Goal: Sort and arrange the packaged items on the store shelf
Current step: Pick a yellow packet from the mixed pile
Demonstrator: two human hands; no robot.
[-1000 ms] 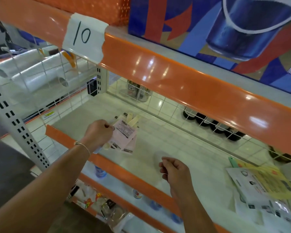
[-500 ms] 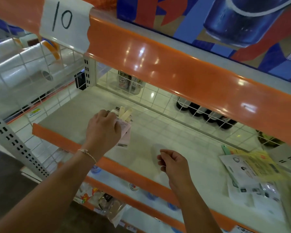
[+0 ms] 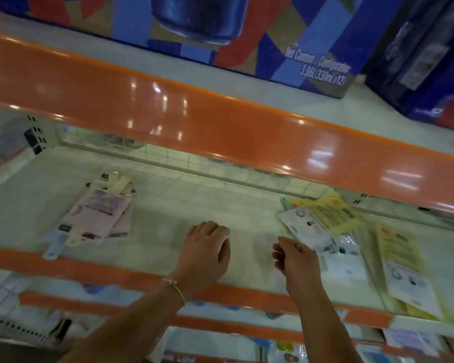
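Note:
A small stack of pink packets with pale sticks poking out lies flat on the left of the white shelf. On the right lies a loose pile of white and yellow packets. My left hand hovers over the shelf's middle, fingers loosely curled and holding nothing. My right hand is beside it, just left of the white and yellow pile, fingers loosely curled, also holding nothing.
An orange shelf lip overhangs the working shelf closely. Blue printed drink cartons stand on the shelf above. The shelf's own orange front edge runs under my wrists. Lower shelves hold more goods, blurred.
My left hand has let go of the pink packets and moved right to the shelf's middle. The view has swung right. My right hand stays near the right pile.

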